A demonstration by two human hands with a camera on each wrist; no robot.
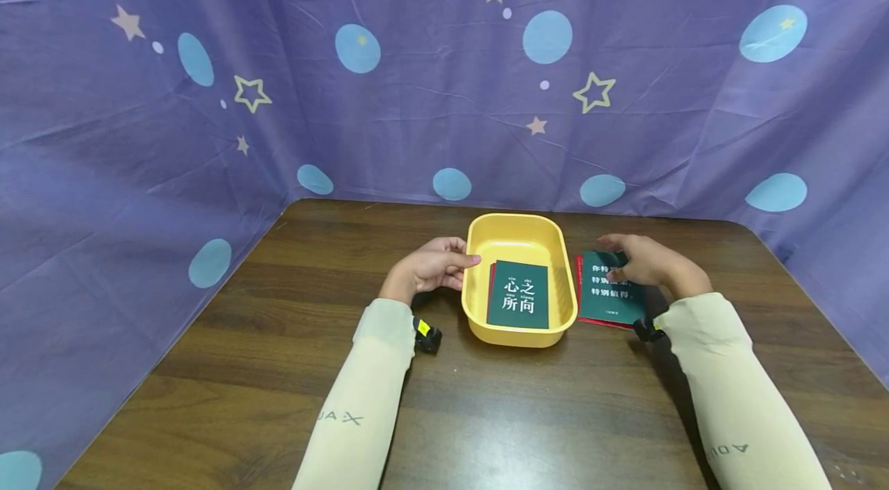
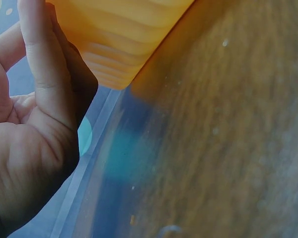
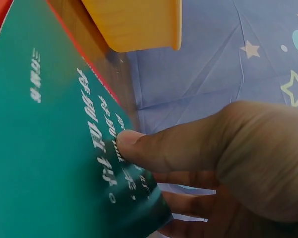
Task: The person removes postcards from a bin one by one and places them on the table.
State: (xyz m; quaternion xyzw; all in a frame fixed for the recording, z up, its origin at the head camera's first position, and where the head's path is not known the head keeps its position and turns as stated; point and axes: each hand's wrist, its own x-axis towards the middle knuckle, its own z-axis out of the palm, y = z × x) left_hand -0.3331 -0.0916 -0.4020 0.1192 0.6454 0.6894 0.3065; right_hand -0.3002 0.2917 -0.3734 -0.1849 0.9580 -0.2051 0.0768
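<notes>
A yellow plastic basket sits on the table, with a green card bearing large white characters inside it, a red edge showing at its left. My left hand grips the basket's left side, thumb over the rim and fingers along the outer wall. To the right of the basket lies another green card with rows of white characters, red showing beneath it. My right hand pinches this card at its far right corner; in the right wrist view the thumb presses its printed face, with fingers behind the edge.
The brown wooden table reaches back to a purple curtain with stars and blue ovals, which also hangs along the left and right sides. Black wrist cameras are strapped beneath both sleeves.
</notes>
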